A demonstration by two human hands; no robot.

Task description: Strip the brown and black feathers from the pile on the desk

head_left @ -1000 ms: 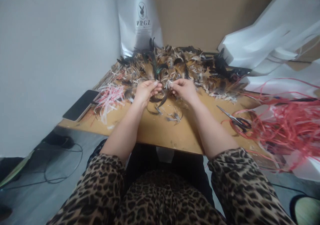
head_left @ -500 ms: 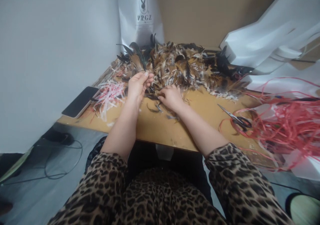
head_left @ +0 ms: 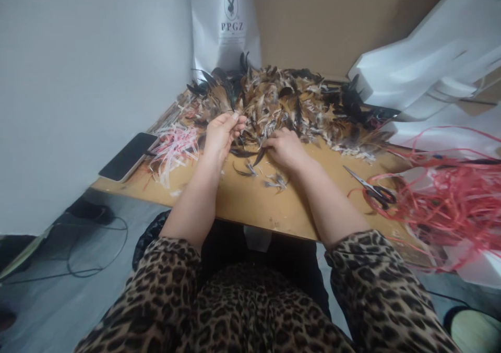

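Observation:
A large heap of brown, black and pale feathers [head_left: 277,99] spreads along the far side of the wooden table [head_left: 250,201]. At its near left edge, my left hand [head_left: 223,132] is closed in a pinch, thumb against fingertips, with the feathers in it rising above the thumb. My right hand [head_left: 287,146] lies low at the heap's near edge, fingers curled. From its fingertips a small dark feather [head_left: 259,157] sticks out toward the left. Several small loose feathers [head_left: 276,181] lie on the table below the hands.
Left of the heap are pink and white plastic strips [head_left: 178,146] and a phone [head_left: 128,157]. Scissors [head_left: 371,188] and a tangle of red plastic ribbon [head_left: 457,196] lie to the right. A printed white bag [head_left: 227,45] stands behind; white sheeting [head_left: 410,66] is at the back right.
My right hand has shifted right, away from my left, and a dark feather now shows at its fingertips. My left hand keeps its pinch at the heap. The view has shifted slightly.

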